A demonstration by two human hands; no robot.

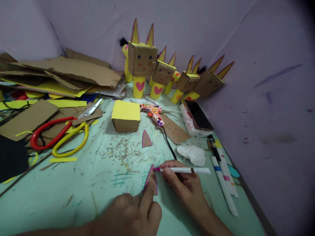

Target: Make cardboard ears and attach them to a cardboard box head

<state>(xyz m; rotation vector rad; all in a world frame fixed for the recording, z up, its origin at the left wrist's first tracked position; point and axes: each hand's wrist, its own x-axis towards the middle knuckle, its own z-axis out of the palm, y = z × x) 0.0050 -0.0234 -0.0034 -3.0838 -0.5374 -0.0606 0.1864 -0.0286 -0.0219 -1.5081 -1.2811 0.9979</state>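
Between my hands lies a small pointed cardboard piece [153, 177] with a pink edge, flat on the green tabletop. My left hand [137, 209] presses it down with the index finger, the other fingers curled. A white marker [189, 170] with a pink tip is pinched in my right hand [185, 185], its tip at the piece's upper right edge. A second pink-edged cardboard piece [147, 139] rests farther up. Behind that sits a small cardboard box [126, 124] with a yellow top.
Red-and-yellow scissors [66, 131] and stacked cardboard [81, 72] are at the left. Box-headed figures [142, 60] stand at the back. A glue gun [155, 114], its cord, crumpled tissue [192, 155], a phone [198, 114] and several markers [225, 185] lie centre to right.
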